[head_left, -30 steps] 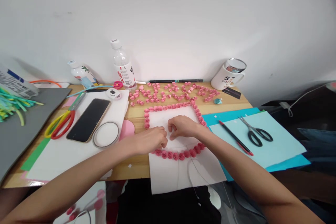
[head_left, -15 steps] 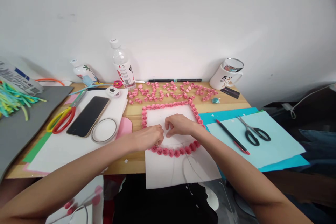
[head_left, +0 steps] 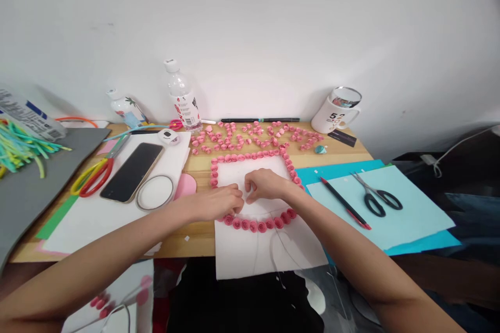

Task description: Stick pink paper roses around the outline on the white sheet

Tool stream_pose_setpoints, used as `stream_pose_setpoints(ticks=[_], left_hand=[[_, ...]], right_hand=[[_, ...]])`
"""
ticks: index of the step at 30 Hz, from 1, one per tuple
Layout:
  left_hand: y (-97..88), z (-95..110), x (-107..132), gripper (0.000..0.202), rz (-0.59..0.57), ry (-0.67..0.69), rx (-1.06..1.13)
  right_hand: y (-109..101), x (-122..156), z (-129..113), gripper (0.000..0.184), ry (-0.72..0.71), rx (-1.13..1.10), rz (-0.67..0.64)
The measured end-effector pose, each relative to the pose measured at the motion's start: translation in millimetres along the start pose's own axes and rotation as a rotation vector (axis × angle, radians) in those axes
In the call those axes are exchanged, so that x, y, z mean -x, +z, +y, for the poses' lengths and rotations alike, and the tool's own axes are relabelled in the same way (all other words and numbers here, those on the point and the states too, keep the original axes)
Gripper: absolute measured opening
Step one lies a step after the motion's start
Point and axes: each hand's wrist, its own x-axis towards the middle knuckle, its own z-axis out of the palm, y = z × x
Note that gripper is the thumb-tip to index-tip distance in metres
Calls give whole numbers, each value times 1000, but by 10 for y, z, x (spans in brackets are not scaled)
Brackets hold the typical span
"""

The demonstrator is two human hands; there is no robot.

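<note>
Hands (head_left: 266, 184) curled, grip unclear, over white paper (head_left: 230, 170) edged with pink roses (head_left: 253, 226); mug (head_left: 324, 117) marked "5", "2"

Bright, diffuse light. Plain white wall (head_left: 250, 31) palest mid-scene, greyer toward far right; soft-edged shadow beside clear plastic bottle with white cap (head_left: 184, 101). Dark blue fabric (head_left: 472, 208) at right dim, blurred. Wide-angle stretch at left; silver-and-blue printed packet (head_left: 29, 117) soft, lettering illegible.

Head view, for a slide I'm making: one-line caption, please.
Left hand and right hand over an outline of pink rosettes on white paper, black-handled scissors to the right.
</note>
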Motion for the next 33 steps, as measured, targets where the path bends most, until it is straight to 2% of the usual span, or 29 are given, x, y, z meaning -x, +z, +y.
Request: stream_pose_setpoints(ticks=[3,9,18,29,33], left_hand=[[-1,-14,-25,22,-32,-3,-9],[11,-31,-34,23,-23,21,-21],[-22,-86,-8,26,20,228,-42],[26,-125,5,28,110,273,-18],[0,-105,0,29,75,297,-75]], right_hand=[[5,-5,13,25,-10,2,7],[17,-7,18,26,-7,-7,10],[10,0,17,26,-13,-13,12],[6,8,-6,25,2,-12,16],[10,10,-8,26,9,-4,19]])
